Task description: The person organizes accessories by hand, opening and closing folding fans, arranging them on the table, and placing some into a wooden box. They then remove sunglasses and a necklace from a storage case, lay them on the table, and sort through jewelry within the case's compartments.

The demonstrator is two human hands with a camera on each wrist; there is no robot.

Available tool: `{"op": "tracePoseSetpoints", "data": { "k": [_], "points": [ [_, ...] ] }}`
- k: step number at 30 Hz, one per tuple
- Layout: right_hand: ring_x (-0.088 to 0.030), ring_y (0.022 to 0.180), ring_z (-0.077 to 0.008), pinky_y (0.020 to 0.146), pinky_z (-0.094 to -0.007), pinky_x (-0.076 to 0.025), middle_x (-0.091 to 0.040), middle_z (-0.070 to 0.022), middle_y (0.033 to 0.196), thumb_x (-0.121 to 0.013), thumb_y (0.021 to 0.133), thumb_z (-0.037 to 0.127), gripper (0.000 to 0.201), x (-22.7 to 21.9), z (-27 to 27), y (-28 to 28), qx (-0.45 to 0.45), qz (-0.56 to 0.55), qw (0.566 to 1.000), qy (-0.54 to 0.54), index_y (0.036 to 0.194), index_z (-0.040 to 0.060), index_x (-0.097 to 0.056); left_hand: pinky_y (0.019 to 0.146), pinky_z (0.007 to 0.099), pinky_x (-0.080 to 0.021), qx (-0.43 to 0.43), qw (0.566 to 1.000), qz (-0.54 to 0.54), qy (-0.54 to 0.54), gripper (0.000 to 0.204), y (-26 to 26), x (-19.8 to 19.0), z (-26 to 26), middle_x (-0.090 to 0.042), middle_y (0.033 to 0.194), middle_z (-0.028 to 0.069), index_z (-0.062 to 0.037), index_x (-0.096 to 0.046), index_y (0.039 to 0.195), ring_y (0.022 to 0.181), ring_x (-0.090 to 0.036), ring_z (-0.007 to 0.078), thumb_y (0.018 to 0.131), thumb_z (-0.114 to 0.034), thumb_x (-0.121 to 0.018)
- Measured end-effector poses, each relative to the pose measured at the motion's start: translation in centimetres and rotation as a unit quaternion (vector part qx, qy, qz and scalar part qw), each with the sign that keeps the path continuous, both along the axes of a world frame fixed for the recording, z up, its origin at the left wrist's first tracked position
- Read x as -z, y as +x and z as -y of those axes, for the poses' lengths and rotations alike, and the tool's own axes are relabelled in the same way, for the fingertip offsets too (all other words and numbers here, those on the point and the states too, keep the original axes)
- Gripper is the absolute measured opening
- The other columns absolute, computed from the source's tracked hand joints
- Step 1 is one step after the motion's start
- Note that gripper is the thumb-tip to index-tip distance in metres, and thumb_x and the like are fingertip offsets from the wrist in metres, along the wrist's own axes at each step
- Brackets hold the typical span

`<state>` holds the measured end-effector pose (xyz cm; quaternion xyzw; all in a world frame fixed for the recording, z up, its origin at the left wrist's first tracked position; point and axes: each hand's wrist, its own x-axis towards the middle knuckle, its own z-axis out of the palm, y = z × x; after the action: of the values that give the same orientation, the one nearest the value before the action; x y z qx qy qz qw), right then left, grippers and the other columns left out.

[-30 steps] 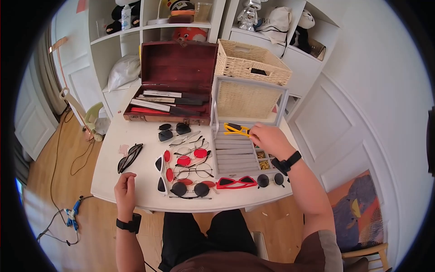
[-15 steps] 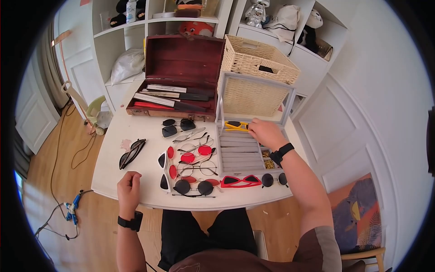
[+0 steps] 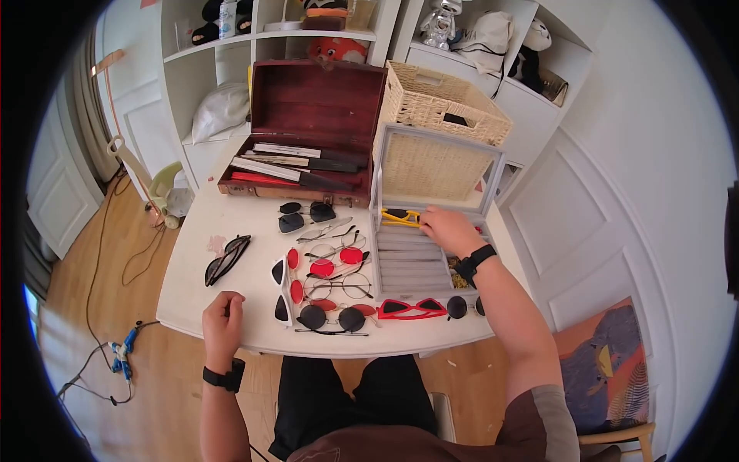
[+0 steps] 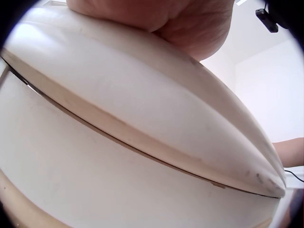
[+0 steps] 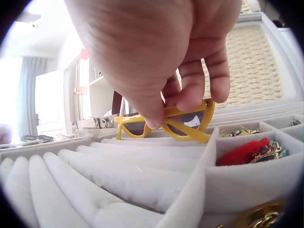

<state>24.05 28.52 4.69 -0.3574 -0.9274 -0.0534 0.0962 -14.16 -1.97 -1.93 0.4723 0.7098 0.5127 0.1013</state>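
Note:
My right hand pinches yellow-framed sunglasses with dark lenses between thumb and fingers. In the right wrist view the sunglasses sit low over the far end of the padded grey rolls. These rolls line the left part of a grey jewellery box, whose clear lid stands raised. My left hand rests at the table's front edge with fingers loosely curled and nothing held. Black sunglasses lie just beyond it.
Several glasses cover the middle of the table, among them white-framed sunglasses and red-framed sunglasses. An open dark red case holds folding fans. Behind the jewellery box stands a woven basket. Small compartments hold red and gold trinkets.
My right hand has lowered the yellow sunglasses onto the back part of the jewellery box. The head view has shifted slightly. My left hand has stayed at the table edge.

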Motion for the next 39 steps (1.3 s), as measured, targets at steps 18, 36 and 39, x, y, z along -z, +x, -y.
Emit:
{"op": "tracePoseSetpoints", "data": {
  "k": [18,36,39],
  "points": [
    [-0.066,0.084,-0.0342,0.074,-0.0473,-0.055,-0.059,-0.0116,0.1,-0.065,0.09,0.018,0.012,0.7,0.5,-1.2,0.022,-0.018,0.999,0.022,0.089,0.0054,-0.064,0.058,0.0302,-0.044,-0.006,0.999,-0.03,-0.006,0.016,0.1,0.3,0.1,-0.059,0.066,0.0089,0.0004,-0.068,0.091,0.058,-0.053,0.0155,0.097,-0.013,-0.061],
    [-0.066,0.085,-0.0355,0.074,-0.0476,-0.053,-0.064,-0.0105,0.095,-0.066,0.09,0.019,0.014,0.4,-0.8,-1.4,0.016,-0.027,0.999,0.009,0.098,0.0093,-0.061,0.057,0.0303,-0.043,-0.007,0.999,-0.039,-0.002,0.016,0.4,0.4,0.2,-0.058,0.064,0.008,-0.0004,-0.068,0.09,0.056,-0.052,0.0152,0.096,-0.013,-0.061],
    [-0.066,0.085,-0.0351,0.075,-0.0472,-0.054,-0.064,-0.01,0.095,-0.067,0.091,0.022,0.017,-0.1,-0.5,-2.0,0.028,-0.007,0.999,0.024,0.1,0.0087,-0.061,0.057,0.0304,-0.044,-0.012,0.999,-0.034,-0.005,0.016,0.4,0.3,0.1,-0.058,0.064,0.0084,-0.0003,-0.068,0.09,0.056,-0.053,0.0152,0.096,-0.013,-0.061]
  ]
}}
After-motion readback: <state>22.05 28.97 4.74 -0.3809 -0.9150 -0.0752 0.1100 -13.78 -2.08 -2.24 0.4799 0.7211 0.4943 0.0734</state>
